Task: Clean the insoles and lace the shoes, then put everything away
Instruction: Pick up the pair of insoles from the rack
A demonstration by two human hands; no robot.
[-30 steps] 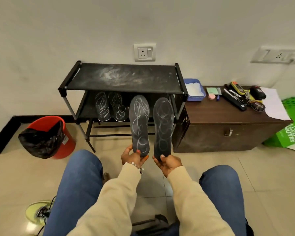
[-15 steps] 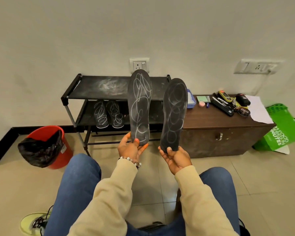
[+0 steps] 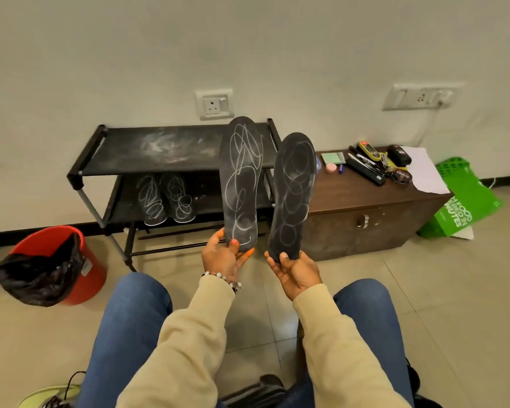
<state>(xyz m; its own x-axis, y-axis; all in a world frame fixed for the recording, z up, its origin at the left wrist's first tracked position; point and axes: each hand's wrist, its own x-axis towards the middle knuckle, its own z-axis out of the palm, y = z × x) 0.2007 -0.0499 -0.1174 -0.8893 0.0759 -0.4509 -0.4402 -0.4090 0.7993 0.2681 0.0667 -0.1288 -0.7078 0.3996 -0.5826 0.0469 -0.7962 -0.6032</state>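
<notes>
A black two-tier shoe rack [image 3: 159, 148] stands against the wall left of centre in the frame, its top shelf smeared with white dust. On its lower shelf two dark insoles [image 3: 165, 200] scribbled with white loops lie side by side, just touching or nearly so.

Just right of the rack stands a low brown wooden chest [image 3: 362, 207]. On its top, toward the upper right of the frame, lie a green notepad [image 3: 332, 158], a small pink round tin [image 3: 331, 167], a cluster of dark tools and cases [image 3: 377, 166] and a white sheet of paper [image 3: 423, 170].

The tiled floor [image 3: 454, 290] carries a red bucket [image 3: 71, 260] lined with a black bag at the left, a green bag [image 3: 465, 201] at the far right, and a yellow-green shoe [image 3: 47, 399] at the lower left corner.
</notes>
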